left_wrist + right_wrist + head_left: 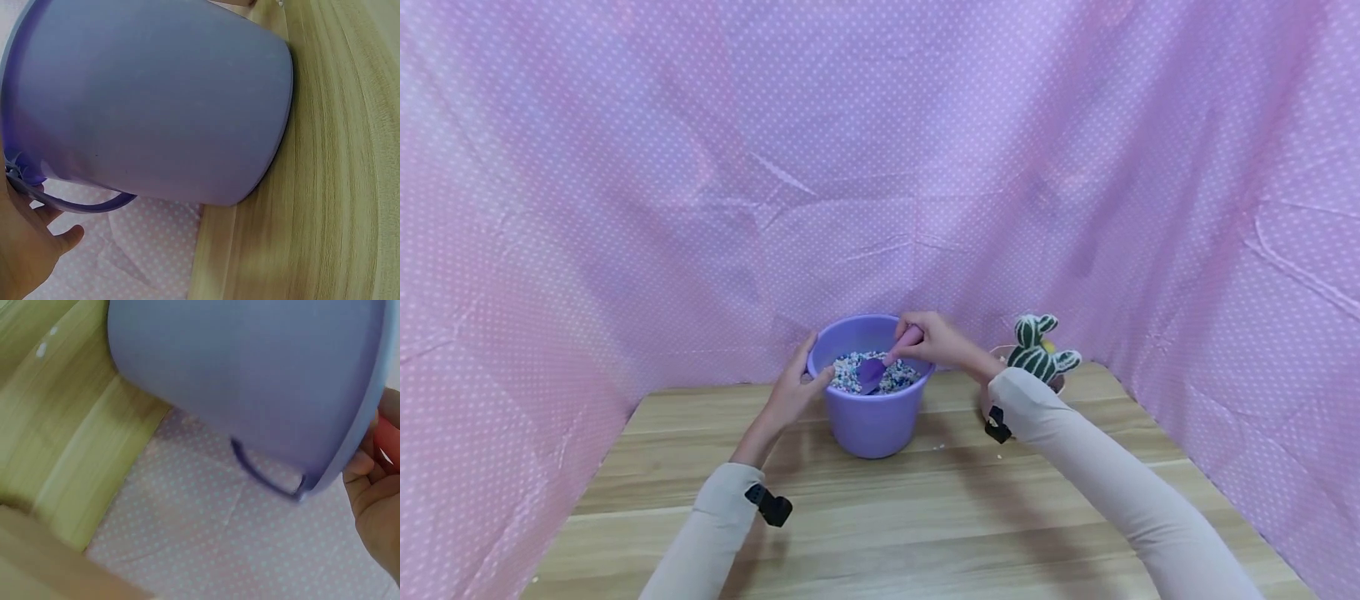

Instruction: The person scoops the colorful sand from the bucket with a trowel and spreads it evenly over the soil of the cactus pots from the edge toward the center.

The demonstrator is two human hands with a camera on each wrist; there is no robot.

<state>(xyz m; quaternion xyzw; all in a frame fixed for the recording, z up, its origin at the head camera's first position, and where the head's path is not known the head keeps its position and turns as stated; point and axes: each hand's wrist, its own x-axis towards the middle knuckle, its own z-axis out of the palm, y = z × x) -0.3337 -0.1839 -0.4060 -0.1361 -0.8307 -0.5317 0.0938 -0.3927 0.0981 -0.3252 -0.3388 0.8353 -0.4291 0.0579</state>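
A purple bucket (874, 429) stands upright on the table, partly filled with small white, blue and purple pebbles (902, 379). At its left rim, my left hand (790, 398) holds on, thumb over the edge and fingers along the outer side; the left wrist view has this hand (31, 244) beside the bucket's side handle (94, 205). My right hand (938, 340) grips the pink handle of a small toy shovel (871, 375) over the right rim. The shovel's purple blade tilts down at the pebbles. In the right wrist view, the bucket wall (250, 369) hides the blade.
To the right, partly behind my right forearm, a pot (987, 404) holds a green-and-white knitted-looking cactus (1036, 360). A few white bits (938, 447) lie on the wooden table (865, 533). Pink dotted cloth (865, 167) hangs behind and at both sides.
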